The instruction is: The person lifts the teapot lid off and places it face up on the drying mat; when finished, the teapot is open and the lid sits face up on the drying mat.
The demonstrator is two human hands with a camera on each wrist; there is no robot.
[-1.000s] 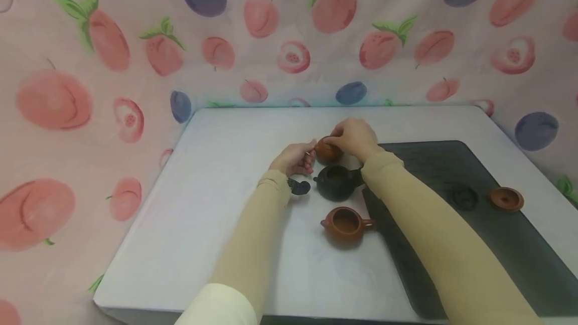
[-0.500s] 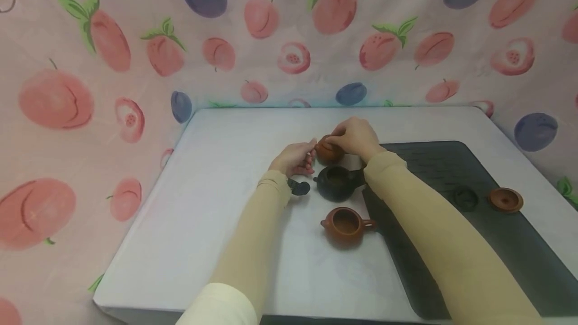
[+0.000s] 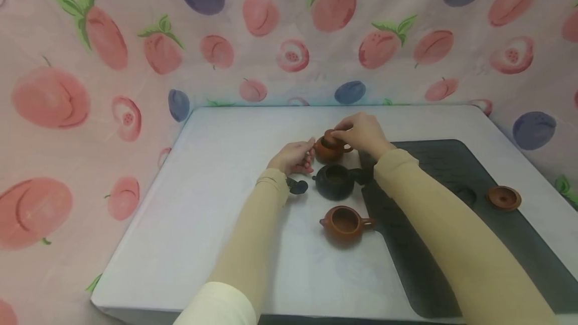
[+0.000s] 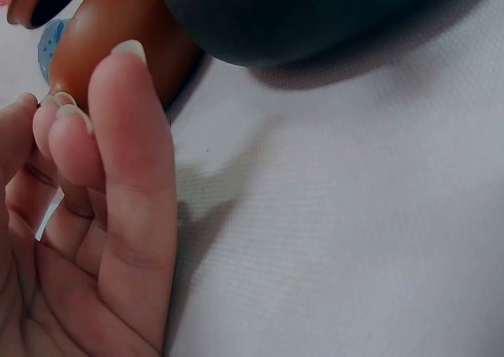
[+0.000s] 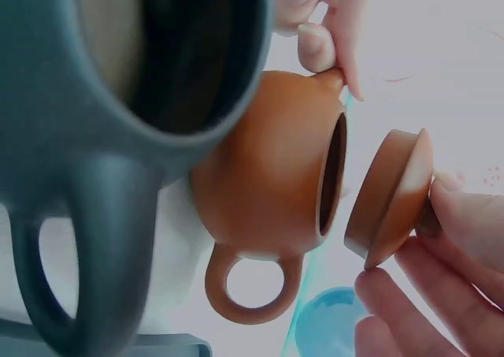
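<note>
Matt, unglazed red-brown clay seen on the teapot (image 5: pixel 268 184) and its smooth lid (image 5: pixel 390 195), dark matt clay on the black teapot (image 3: pixel 335 182), finely woven white cloth over the desk (image 4: pixel 354 215), matt dark tray (image 3: pixel 451 164), printed fruit-patterned cloth backdrop (image 3: pixel 90 64)

A small round reddish-brown clay teapot (image 3: pixel 328 150) stands upright and open at the far middle of the table, its loop handle to the right, its matching flat knobbed clay lid (image 5: pixel 390 197) held tilted just above its mouth
</note>
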